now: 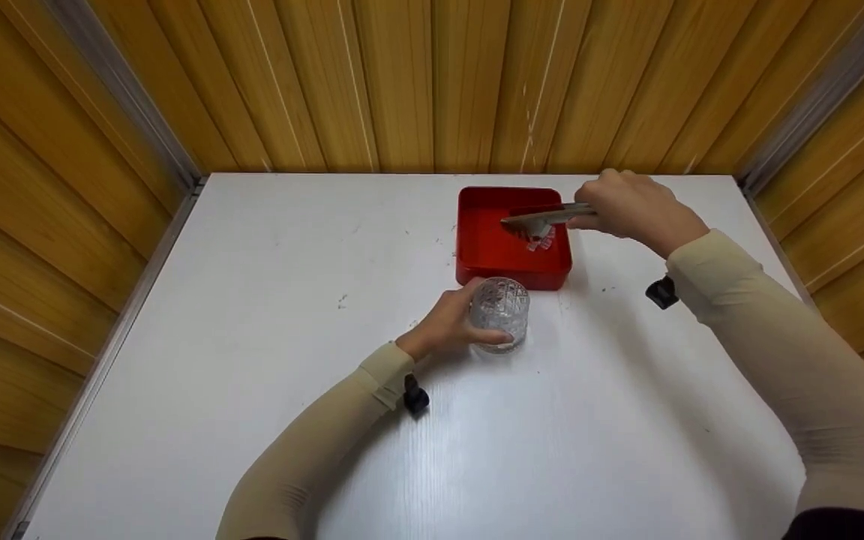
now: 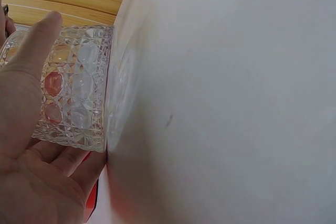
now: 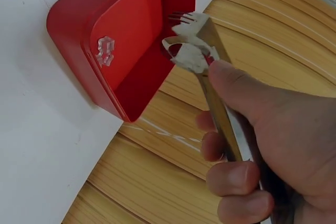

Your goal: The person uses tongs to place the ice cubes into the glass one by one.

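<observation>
My left hand (image 1: 448, 324) holds a clear cut-glass tumbler (image 1: 505, 309), its thumb on the near side and its fingers around the far side. The tumbler stands upright on the table; I cannot tell what is inside. My right hand (image 1: 633, 208) grips metal serving tongs (image 3: 223, 114) with one spoon-shaped end and one fork-shaped end. Those ends are over a red square box (image 1: 513, 278). Pale, whitish patches show between the ends, but whether a piece is pinched there is unclear. Inside the box lies a small clear, jagged piece (image 3: 105, 51).
The white table (image 1: 312, 360) carries small dark specks around the box. Wood-patterned panels (image 1: 402, 82) rise behind the table and at both sides. The box stands close to the table's back edge, just beyond the tumbler.
</observation>
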Demonstrator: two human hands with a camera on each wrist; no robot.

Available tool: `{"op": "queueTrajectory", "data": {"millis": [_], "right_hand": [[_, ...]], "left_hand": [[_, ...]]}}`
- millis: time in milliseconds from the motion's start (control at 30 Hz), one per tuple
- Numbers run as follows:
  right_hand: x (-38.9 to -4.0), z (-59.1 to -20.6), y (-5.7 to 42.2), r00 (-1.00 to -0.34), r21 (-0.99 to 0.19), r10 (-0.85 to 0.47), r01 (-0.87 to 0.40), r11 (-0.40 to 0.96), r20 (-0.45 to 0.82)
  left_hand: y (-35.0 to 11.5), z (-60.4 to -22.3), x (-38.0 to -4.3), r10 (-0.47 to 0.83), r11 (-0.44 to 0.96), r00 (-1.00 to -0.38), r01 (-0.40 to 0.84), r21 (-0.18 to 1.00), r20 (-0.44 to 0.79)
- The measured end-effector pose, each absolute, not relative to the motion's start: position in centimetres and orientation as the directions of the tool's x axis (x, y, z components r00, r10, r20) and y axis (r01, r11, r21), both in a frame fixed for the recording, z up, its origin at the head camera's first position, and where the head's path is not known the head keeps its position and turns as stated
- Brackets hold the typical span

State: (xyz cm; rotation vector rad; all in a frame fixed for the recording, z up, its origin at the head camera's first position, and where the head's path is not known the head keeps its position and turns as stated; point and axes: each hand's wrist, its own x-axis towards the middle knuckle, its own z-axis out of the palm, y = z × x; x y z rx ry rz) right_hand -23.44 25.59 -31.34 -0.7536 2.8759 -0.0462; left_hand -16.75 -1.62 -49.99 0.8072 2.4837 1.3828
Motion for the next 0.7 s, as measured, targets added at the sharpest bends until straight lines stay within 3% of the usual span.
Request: {"op": "queueTrajectory", "data": {"millis": [700], "right_hand": [[-25.3,-31.7,23.0,-0.912,0.125,-0.391,-0.406,0.905,-0.124]], "left_hand": [[-1.0,-49.8,-16.9,0.554,0.41,-0.825,0.389,0.825,0.113]]}}
